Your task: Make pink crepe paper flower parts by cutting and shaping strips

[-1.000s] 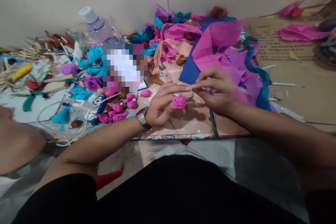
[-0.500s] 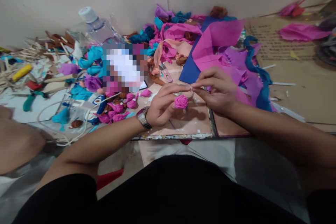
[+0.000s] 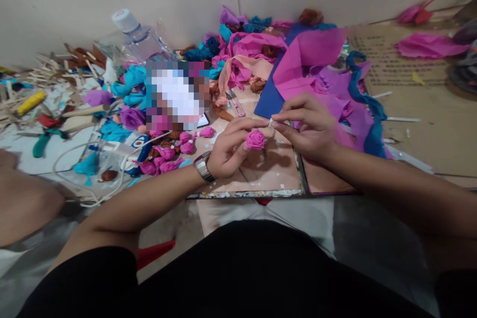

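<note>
A pink crepe-paper rose (image 3: 255,140) sits at the thumb of my left hand (image 3: 233,146), its bloom facing up. The fingers of that hand are closed behind the bloom, with the index finger stretched toward the right hand. My right hand (image 3: 307,126) pinches the end of a thin whitish strip (image 3: 272,132) between thumb and index finger, right at the left index fingertip. The strip curves down behind the rose; its other end is hidden. Several pink paper buds (image 3: 164,153) with white bindings lie left of my left wrist.
Pink-handled thread snips (image 3: 235,103) lie beyond my hands. Pink crepe sheets (image 3: 309,59) and a blue folder (image 3: 270,97) are piled behind the right hand. A clear bottle (image 3: 139,39), a white cable (image 3: 57,164) and wooden sticks crowd the left; flattened cardboard (image 3: 421,114) covers the right.
The rose has shifted slightly up and left with my left hand. The whitish strip shows more clearly between the fingertips; my right hand has barely moved.
</note>
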Demonstrator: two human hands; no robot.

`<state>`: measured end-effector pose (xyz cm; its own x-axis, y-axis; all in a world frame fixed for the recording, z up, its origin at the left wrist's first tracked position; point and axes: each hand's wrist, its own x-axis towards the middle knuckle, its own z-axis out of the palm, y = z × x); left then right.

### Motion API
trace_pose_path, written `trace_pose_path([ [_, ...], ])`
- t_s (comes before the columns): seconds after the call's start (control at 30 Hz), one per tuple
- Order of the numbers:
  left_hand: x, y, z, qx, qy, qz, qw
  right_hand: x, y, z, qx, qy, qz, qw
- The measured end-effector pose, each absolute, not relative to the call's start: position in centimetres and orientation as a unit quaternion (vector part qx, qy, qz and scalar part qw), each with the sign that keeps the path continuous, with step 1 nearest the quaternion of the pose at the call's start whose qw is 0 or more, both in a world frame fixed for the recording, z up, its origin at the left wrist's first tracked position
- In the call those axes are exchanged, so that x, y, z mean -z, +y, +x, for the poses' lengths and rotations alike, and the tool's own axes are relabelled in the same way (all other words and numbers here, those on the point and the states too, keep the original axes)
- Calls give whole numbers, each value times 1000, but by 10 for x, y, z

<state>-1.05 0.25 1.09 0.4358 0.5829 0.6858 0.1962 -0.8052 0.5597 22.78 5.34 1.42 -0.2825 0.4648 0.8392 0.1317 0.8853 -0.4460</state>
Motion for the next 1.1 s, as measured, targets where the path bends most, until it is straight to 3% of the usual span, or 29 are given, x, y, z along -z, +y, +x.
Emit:
trace_pose_path([
  [0.33,-6,2,-10,-488,248,801,242,-12,52,228,-176,-787,-202,556],
  [0.47,2,3,-7,-514,319,730,318,-11,50,228,-219,-785,-224,535],
  [0.83,-2,4,-1,-493,394,658,411,-9,39,217,-648,-632,-212,367],
  [1.1,-6,3,0,-486,396,680,380,-7,40,220,-752,-530,-216,326],
])
